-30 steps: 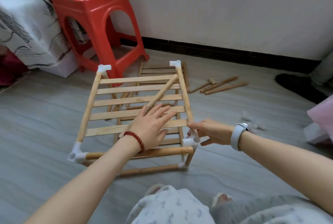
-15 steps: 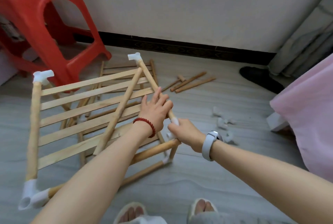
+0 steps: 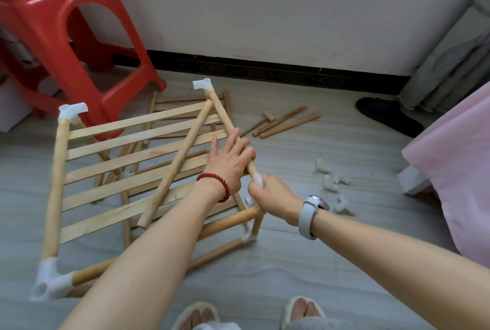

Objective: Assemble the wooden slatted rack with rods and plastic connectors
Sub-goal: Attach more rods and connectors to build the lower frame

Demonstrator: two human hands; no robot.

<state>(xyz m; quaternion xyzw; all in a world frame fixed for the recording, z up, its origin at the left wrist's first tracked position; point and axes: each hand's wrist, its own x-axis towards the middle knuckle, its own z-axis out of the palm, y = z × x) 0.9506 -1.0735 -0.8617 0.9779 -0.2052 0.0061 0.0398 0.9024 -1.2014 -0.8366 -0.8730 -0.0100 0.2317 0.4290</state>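
The slatted rack (image 3: 127,168) is sitting on the floor (image 3: 305,263). Her left hand (image 3: 229,162) is curling round its side rod (image 3: 228,128); her right hand (image 3: 273,197) is gripping the corner connector (image 3: 256,178).

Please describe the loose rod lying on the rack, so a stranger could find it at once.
Start at the red stool; the slatted rack stands before it. One loose rod lies diagonally across its slats, no white connector on either end, unlike the frame rods.

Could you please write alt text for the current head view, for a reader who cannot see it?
A person's left hand grips the side rod of a wooden slatted rack while the right hand grips its white corner connector. A loose rod lies across the slats.
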